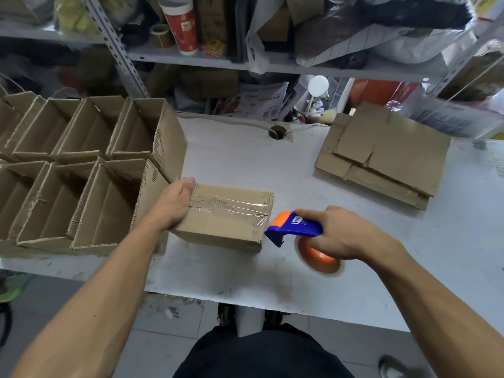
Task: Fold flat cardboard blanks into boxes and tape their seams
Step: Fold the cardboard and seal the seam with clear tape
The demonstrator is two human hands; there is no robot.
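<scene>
Box (223,216) sits on the bench (245,165), taped seam up. Left hand (174,205) grips its left end, fingers curled over the edge, evidently to steady it. Right hand (338,233) wraps the dispenser (294,227) at the right end, probably cutting tape. Blanks (381,156) wait, far right.

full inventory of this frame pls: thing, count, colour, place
taped box: 1, brown, table centre
tape dispenser: 1, blue and orange, at the box's right end
open boxes: at least six, brown, left in rows
flat blanks: stack, brown, table far right
table: 1, white
canister: 1, red and white, shelf behind
left hand: grips the box's left end
right hand: fingers round the dispenser
</scene>
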